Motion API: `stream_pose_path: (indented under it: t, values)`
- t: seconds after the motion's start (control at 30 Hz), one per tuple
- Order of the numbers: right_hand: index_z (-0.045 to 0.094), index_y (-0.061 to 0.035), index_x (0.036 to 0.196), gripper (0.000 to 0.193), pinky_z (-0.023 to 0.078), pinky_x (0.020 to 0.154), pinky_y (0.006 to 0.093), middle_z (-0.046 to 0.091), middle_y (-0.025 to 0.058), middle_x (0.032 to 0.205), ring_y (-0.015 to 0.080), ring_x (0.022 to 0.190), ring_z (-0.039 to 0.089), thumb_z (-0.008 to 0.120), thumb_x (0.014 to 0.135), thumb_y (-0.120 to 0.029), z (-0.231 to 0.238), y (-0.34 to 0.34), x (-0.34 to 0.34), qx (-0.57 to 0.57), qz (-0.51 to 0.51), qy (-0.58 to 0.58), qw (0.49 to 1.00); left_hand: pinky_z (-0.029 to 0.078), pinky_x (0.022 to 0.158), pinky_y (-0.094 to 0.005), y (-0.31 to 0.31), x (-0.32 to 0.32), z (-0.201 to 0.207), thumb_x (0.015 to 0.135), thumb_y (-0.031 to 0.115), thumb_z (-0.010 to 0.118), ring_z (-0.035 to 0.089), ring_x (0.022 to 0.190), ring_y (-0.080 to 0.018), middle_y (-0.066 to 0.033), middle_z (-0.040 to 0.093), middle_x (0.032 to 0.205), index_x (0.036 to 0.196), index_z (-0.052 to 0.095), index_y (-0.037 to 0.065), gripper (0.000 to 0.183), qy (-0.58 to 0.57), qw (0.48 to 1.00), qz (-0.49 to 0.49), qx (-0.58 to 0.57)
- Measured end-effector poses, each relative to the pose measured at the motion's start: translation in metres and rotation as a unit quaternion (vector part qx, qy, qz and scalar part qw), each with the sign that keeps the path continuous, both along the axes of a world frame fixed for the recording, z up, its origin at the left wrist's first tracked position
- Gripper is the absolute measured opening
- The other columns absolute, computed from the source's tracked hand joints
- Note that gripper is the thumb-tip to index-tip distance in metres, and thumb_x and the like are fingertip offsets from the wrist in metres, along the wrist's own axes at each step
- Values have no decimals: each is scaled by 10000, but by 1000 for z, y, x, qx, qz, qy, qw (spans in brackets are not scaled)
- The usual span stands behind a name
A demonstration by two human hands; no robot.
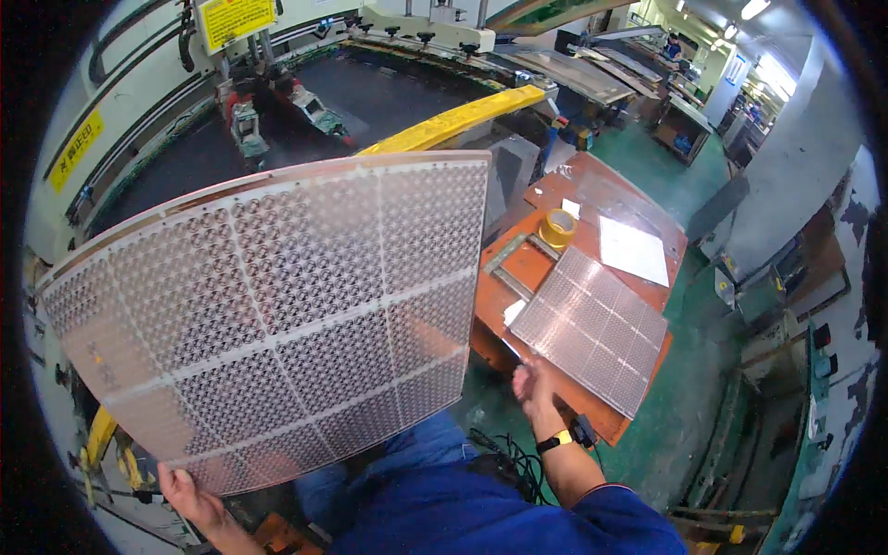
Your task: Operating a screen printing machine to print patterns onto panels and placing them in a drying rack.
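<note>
A large translucent patterned sheet, divided into panels by pale bands, fills the left and middle of the view, held up and tilted. My left hand grips its lower left corner. My right hand reaches toward the near edge of a second patterned sheet lying flat on the orange table; its fingers are loosely curled and hold nothing. A yellow band and a dark device sit on my right wrist.
On the orange table lie a roll of yellow tape, a white paper sheet and a grey frame piece. A big dark machine bed with a yellow bar stands behind. Black cables lie on the green floor.
</note>
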State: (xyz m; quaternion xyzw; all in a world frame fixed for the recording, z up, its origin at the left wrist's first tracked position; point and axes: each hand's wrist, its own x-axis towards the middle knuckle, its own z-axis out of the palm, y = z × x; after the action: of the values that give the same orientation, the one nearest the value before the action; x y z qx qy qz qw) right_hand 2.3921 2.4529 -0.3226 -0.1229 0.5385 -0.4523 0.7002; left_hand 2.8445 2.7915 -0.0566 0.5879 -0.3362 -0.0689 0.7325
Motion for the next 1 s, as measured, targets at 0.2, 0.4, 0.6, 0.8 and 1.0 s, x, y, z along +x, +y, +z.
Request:
stream_pose_path:
  t: [0.2,0.4,0.6,0.8,1.0]
  values:
    - [572,-50,821,404,388,415,215,587,42,664,99,479,472,405,982,-381,-15,-31,-23,-9,-246,28,969,378,834,-296,-5,3,-5,870,228,589,494,892,-155,-67,555,939,991,526,-30,292,-5,999,-6,37]
    - [561,-7,828,359,395,428,231,596,68,686,117,505,490,434,981,-307,29,-20,-28,-84,-218,71,970,380,830,-296,-22,-9,-4,882,234,583,494,886,-156,-68,553,932,975,527,-33,288,-12,1000,-15,22]
    - [555,28,947,273,413,439,211,651,120,830,108,575,541,469,967,-231,96,-34,-30,-234,-224,69,944,371,911,-318,-15,0,-6,889,212,573,522,984,-189,-113,575,1058,1129,506,-79,383,-17,999,-8,27]
    - [561,29,905,296,424,441,217,659,138,822,119,553,547,480,965,-248,68,-31,-21,-209,-255,131,935,369,917,-321,-11,8,-13,893,210,566,521,990,-194,-120,566,1079,1130,497,-83,383,-33,999,-32,21]
    - [588,-6,923,397,379,357,206,577,44,607,107,426,486,393,979,-348,7,-9,-23,-34,-22,-19,999,372,903,-318,-16,2,-12,891,241,568,511,973,-192,-120,554,1067,1118,491,-87,406,9,999,-51,8]
